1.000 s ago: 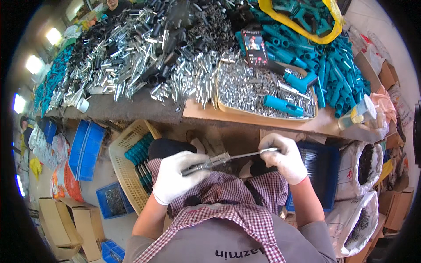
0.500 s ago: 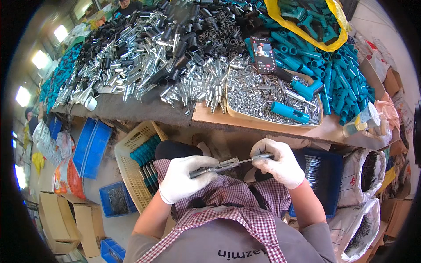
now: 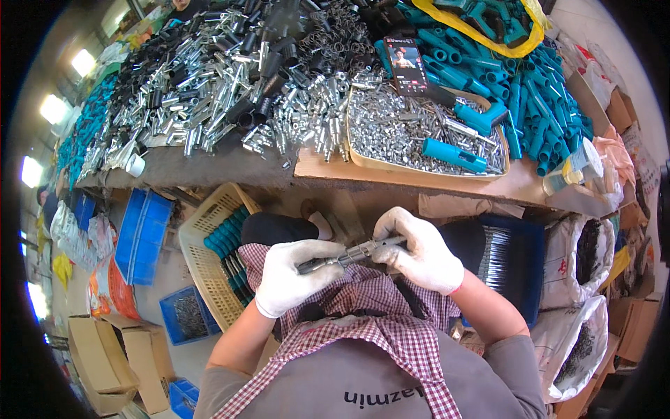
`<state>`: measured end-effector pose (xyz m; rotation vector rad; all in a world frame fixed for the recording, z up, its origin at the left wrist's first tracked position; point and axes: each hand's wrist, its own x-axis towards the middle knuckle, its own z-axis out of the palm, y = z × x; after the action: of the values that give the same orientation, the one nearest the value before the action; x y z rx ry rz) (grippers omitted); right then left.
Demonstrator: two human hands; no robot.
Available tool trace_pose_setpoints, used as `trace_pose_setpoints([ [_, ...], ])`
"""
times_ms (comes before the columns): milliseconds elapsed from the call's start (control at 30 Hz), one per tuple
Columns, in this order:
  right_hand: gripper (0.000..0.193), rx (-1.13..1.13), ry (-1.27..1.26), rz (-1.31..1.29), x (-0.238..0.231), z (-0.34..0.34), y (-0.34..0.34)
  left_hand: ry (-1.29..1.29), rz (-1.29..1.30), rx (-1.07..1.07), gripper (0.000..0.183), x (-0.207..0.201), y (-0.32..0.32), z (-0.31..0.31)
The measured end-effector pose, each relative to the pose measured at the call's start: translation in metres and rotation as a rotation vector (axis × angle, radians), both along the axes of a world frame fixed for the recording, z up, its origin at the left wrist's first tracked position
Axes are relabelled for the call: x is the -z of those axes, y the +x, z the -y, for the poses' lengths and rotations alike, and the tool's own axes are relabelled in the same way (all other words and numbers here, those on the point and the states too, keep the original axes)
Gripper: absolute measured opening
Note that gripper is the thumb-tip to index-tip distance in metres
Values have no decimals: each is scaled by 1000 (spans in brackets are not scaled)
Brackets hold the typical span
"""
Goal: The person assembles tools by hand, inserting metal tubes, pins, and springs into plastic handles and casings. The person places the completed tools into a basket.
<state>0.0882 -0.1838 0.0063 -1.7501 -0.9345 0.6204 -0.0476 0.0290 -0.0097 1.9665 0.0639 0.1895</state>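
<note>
The tube is held level-ish above the person's lap, just outside the front edge of the bench. The left grip wraps its left part; the right grip pinches near its right end, fingers hiding the exact contact. Being metal, the tube looks stiff, fairly light and hard to break, though its smooth sides could slide in cloth gloves. The thick left part seems the surest hold.

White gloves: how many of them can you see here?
2: one on the left hand, which holds a grey metal part; one on the right hand, at that part's other end. Others could be hidden in the clutter.
</note>
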Motion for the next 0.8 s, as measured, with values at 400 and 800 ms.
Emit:
trace_pose_setpoints([
  [400,57,23,482,-767,47,-7,-22,83,38,-30,31,0,6,19],
  [800,26,354,184,69,-1,35,58,-2,79,-141,32,13,8,16],
])
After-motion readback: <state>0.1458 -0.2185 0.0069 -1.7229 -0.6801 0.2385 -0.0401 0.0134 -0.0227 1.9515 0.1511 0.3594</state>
